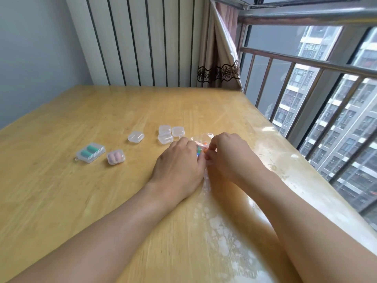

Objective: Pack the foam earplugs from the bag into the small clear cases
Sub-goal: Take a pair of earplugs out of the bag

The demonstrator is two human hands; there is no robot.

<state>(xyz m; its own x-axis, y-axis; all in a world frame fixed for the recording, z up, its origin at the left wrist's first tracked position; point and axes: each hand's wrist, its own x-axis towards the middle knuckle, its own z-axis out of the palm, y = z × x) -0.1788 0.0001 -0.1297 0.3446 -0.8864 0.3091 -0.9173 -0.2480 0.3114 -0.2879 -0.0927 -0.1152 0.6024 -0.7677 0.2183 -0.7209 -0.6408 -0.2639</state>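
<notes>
1. Both forearms rest on the wooden table [61, 160], probably to steady fine finger work.
2. The left hand [179, 160] and right hand [226, 154] meet over the clear plastic bag [201, 139]. Each seems to pinch its film, likely to open it, though the fingertips are hidden. Coloured foam earplugs [201, 150] show between the hands.
3. Leftward, a case with green plugs [90, 152] and one with pink plugs [115, 157] lie filled and set aside.
4. Beyond, four empty clear cases [165, 133] wait within reach.

A high-rise flat's enclosed balcony: wooden table [85, 111], tied-back lace-trimmed curtain [219, 58], steel window railing [306, 64], apartment towers [346, 129] outside to the hands' right.
</notes>
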